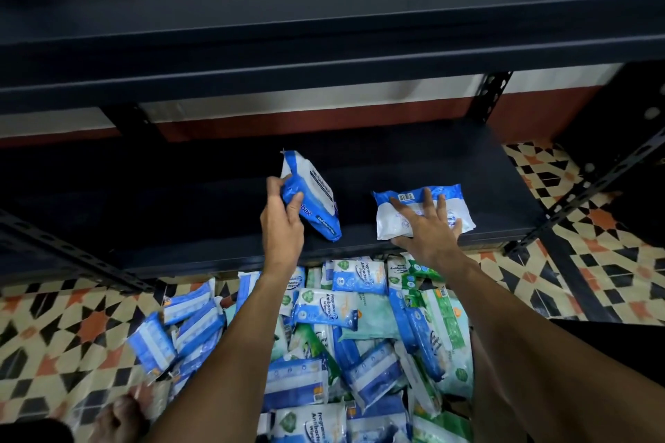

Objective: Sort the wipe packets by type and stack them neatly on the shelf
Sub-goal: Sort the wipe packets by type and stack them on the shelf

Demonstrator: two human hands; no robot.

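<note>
Heaped packets (345,331) crowd the floor (72,327); left hand (282,223) grips a blue packet (316,191), right hand (428,227) presses flat-fingered on the shelved packet (385,227). Stacking squarely comes next.

I saw dim scene: shelf (324,57) near black, detail lost in shadow, top board smeared. Behind it, wall (288,99) strip glared white. Heaped packets (360,334) and floor (72,327) better lit, wrappers faintly shiny. Edges bowed by wide lens; foot (122,414) blurred.
</note>
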